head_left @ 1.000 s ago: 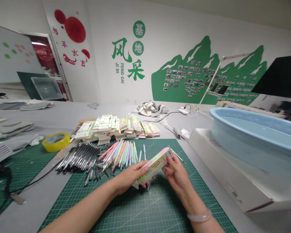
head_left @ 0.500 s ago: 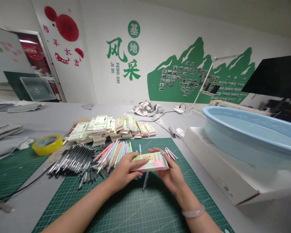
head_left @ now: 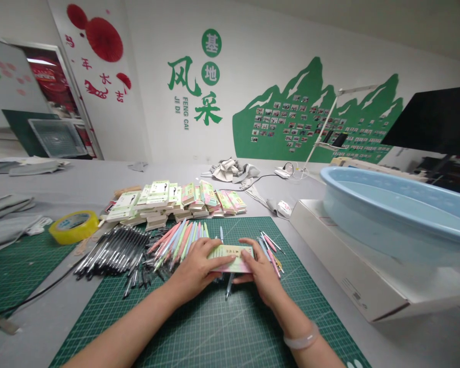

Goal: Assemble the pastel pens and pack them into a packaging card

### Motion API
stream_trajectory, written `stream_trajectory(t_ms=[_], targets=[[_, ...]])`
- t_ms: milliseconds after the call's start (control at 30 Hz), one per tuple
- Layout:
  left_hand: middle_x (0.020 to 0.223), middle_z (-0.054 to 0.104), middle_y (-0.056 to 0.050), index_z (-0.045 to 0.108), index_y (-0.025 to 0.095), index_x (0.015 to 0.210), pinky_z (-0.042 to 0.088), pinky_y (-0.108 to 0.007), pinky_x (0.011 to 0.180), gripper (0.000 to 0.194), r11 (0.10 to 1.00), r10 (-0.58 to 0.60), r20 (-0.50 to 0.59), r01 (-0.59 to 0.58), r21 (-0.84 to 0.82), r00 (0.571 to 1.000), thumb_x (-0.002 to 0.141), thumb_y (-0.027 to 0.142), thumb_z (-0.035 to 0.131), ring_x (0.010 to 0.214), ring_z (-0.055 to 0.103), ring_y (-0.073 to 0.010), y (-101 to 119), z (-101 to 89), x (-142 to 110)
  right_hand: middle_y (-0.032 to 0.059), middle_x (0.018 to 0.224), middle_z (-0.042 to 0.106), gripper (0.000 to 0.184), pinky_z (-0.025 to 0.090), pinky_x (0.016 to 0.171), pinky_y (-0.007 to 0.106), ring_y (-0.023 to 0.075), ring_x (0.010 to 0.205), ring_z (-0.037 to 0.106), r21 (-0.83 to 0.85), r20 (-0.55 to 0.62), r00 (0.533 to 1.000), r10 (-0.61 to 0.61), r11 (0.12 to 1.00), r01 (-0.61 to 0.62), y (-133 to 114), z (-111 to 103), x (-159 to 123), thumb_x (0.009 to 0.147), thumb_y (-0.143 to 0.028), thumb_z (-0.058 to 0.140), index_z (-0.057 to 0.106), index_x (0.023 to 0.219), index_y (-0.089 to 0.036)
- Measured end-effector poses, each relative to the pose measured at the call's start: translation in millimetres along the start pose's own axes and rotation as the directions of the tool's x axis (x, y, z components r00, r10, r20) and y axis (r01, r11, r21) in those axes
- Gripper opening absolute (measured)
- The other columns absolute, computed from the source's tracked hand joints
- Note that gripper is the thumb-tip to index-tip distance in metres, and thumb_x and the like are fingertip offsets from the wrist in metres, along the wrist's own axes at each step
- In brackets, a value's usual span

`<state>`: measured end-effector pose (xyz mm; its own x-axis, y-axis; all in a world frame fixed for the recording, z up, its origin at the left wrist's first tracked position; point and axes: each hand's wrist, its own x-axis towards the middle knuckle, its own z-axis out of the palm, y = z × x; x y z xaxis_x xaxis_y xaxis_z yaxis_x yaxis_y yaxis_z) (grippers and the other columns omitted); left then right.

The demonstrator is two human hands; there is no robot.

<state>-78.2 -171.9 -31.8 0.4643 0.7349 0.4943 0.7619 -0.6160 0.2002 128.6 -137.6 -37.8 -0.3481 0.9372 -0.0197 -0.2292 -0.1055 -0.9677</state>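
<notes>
Between my two hands is a small flat box, pale green and pink with printed lettering, held above the green cutting mat. My left hand grips its left end, thumb along the front. At the right end my right hand closes on it, thumb on top and fingers behind. Under the box a pale blue pen lies partly hidden. Several pink and white pens rest just beyond my right hand. Left of the box are a heap of coloured pens and a heap of clear black-tipped pens.
Similar small boxes are piled behind the pens. A roll of yellow tape sits at left, near grey cloths. On the right, a blue basin stands on a white carton. Crumpled cloth lies farther back.
My right hand has shifted its hold, its thumb now on top of the box. The box has moved slightly left, uncovering more of the pens at right.
</notes>
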Motion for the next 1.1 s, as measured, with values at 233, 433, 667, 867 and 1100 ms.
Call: stream_trajectory(t_ms=[233, 433, 667, 867, 1100], targets=[[0.129, 0.044, -0.009, 0.052, 0.035, 0.127, 0.036, -0.049, 0.096, 0.051, 1.0, -0.018, -0.033, 0.017, -0.018, 0.999, 0.08, 0.018, 0.061, 0.114, 0.037, -0.0268, 7.1, 2.5, 0.6, -0.004, 0.063, 0.05, 0.03, 0.034, 0.034, 0.02, 0.0101, 0.043, 0.043, -0.285, -0.058, 0.983, -0.175, 0.946, 0.152, 10.4, -5.4, 6.9, 0.082, -0.049, 0.054, 0.057, 0.099, -0.024], [0.129, 0.046, -0.009, 0.049, 0.036, 0.129, 0.035, -0.05, 0.097, 0.053, 0.998, -0.024, -0.055, 0.021, -0.053, 0.998, 0.08, 0.019, 0.061, 0.115, 0.039, -0.0274, 13.3, -0.2, 1.9, -0.0054, 0.057, 0.049, 0.032, 0.029, 0.033, 0.02, 0.0096, 0.038, 0.039, -0.283, -0.046, 0.984, -0.172, 0.947, 0.153, 8.3, -6.4, 7.7, 0.081, -0.051, 0.056, 0.057, 0.096, -0.024], [0.141, 0.038, -0.01, 0.038, 0.029, 0.138, 0.034, -0.047, 0.104, 0.073, 0.801, -0.441, -0.159, 0.307, -0.515, 0.884, 0.073, 0.033, 0.07, 0.125, 0.04, -0.0298, 4.4, -13.0, 8.7, -0.0019, 0.062, 0.054, 0.032, 0.035, 0.033, 0.022, 0.0123, 0.044, 0.043, -0.193, -0.198, 0.963, -0.185, 0.97, 0.146, 4.3, -6.0, 10.4, 0.078, -0.051, 0.058, 0.056, 0.092, -0.023], [0.109, 0.062, -0.013, 0.038, 0.02, 0.134, 0.057, -0.037, 0.062, 0.067, 0.049, -0.63, 0.272, 0.387, -0.921, 0.727, 0.075, 0.039, 0.065, 0.089, 0.064, -0.026, 2.9, 2.6, 9.1, -0.0003, 0.069, 0.054, 0.032, 0.041, 0.035, 0.021, 0.0124, 0.05, 0.046, -0.111, -0.281, 0.945, -0.167, 0.984, 0.141, 9.7, -1.9, 11.0, 0.077, -0.05, 0.061, 0.055, 0.093, -0.023], [0.101, 0.065, -0.009, 0.053, 0.018, 0.114, 0.059, -0.033, 0.064, 0.049, -0.056, -0.73, 0.249, 0.308, -0.95, 0.636, 0.071, 0.031, 0.072, 0.087, 0.064, -0.0218, -0.4, 6.6, 11.1, 0.0002, 0.077, 0.053, 0.028, 0.052, 0.044, 0.028, 0.0163, 0.064, 0.054, -0.001, -0.111, 0.993, -0.042, 0.999, 0.042, 14.2, 6.1, 5.5, 0.077, -0.046, 0.063, 0.05, 0.082, -0.022]])
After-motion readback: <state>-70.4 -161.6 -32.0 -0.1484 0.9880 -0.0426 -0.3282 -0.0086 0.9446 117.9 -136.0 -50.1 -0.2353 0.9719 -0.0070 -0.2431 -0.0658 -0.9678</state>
